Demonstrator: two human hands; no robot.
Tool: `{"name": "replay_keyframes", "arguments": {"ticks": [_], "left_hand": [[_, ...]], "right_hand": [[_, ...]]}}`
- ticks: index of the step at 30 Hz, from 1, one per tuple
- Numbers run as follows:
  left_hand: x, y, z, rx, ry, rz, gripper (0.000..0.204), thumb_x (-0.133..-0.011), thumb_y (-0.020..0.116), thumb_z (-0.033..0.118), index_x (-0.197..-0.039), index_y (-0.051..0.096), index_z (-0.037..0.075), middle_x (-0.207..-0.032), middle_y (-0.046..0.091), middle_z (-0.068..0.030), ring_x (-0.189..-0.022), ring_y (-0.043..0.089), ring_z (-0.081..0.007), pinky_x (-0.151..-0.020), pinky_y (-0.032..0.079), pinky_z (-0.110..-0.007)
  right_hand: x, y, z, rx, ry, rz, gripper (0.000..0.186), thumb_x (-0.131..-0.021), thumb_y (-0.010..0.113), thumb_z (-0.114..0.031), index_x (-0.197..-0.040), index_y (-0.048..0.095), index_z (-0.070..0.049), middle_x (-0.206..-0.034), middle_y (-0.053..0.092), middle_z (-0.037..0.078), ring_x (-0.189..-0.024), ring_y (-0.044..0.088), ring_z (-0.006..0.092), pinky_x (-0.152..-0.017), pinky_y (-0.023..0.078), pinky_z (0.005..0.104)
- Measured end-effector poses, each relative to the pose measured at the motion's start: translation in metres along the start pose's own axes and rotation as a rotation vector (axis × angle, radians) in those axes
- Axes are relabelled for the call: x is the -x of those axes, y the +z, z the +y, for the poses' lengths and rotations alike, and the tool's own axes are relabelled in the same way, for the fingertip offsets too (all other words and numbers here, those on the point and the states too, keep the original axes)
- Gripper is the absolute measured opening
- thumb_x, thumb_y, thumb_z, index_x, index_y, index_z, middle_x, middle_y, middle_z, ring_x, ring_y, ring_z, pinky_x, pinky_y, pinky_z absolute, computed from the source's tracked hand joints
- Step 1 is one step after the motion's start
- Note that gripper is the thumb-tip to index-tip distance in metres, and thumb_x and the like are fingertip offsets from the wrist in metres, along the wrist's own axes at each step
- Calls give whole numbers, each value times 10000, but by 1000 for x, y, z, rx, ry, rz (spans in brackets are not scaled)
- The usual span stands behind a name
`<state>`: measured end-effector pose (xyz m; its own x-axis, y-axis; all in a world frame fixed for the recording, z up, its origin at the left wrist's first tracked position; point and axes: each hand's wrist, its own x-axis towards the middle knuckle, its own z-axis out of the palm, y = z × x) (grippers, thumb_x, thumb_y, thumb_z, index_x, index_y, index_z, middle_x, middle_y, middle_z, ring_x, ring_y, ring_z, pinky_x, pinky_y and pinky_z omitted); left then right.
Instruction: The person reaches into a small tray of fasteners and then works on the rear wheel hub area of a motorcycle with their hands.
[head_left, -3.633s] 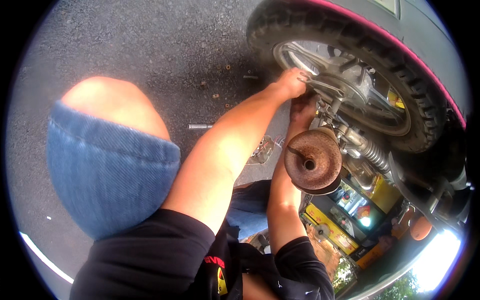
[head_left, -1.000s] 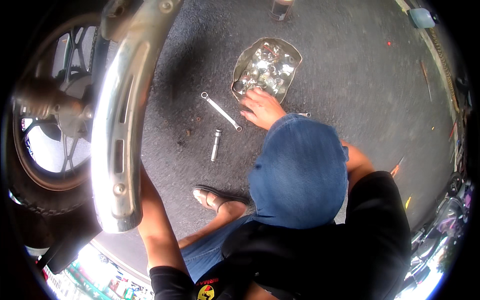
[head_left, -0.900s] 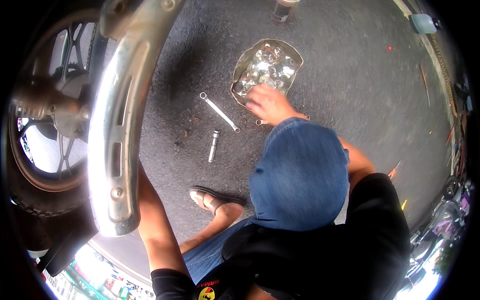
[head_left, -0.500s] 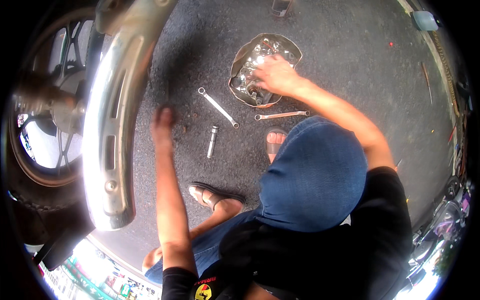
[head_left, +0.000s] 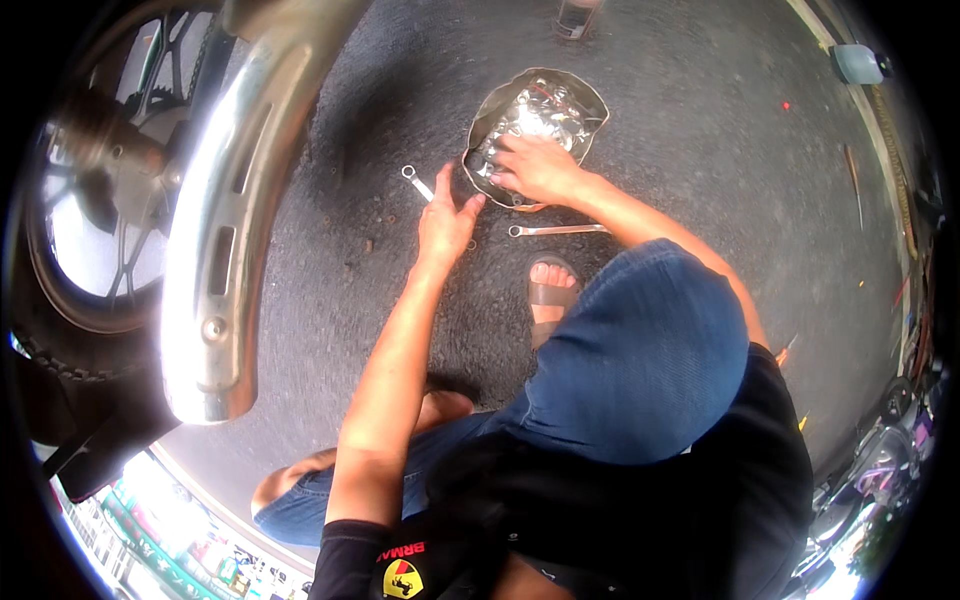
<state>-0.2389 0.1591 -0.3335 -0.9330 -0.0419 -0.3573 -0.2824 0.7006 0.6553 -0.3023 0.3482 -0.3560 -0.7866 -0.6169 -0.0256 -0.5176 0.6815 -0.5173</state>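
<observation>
A dented metal pan (head_left: 590, 95) full of shiny small parts lies on the asphalt. My right hand (head_left: 535, 165) reaches into it, fingers spread and slightly bent over the parts. Just left of the pan's rim, my left hand (head_left: 445, 225) is open, thumb and forefinger apart. It partly covers a ring wrench (head_left: 420, 185). A second wrench (head_left: 555, 229) rests below the pan, near my sandaled foot (head_left: 550, 292).
A motorbike's chrome exhaust shield (head_left: 215, 280) and spoked wheel (head_left: 125, 280) fill the left side. A can (head_left: 577, 18) stands beyond the pan. Along the right edge are a pale plastic container (head_left: 857, 63), a thin rod (head_left: 855, 185) and another motorbike (head_left: 885, 430).
The view has turned from the wheel hub to the ground. My left hand came out from behind the exhaust and moved rightward beside the pan. My right hand shifted slightly lower in the pan.
</observation>
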Motion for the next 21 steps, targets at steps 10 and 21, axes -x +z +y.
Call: {"name": "replay_keyframes", "arguments": {"ticks": [10,21], "left_hand": [[2,1,13,-135,21,-156,387,-865,542,353,-1203,525,167,-1085,613,-159,-1027,571,-345,-858,451,-421],[3,5,20,-241,-32,-188,288,-883,506,346,-1087,594,162,-991,645,-146,-966,594,-341,-820,455,-437]], "right_hand": [[20,-41,26,228,-7,-58,212,-808,584,-260,-820,652,-60,-867,600,53,-873,548,237,-810,430,378],[-3,-43,56,326,-256,-151,257,-717,667,-280,-933,678,-142,-1001,585,33,-1050,496,227,-962,350,414]]}}
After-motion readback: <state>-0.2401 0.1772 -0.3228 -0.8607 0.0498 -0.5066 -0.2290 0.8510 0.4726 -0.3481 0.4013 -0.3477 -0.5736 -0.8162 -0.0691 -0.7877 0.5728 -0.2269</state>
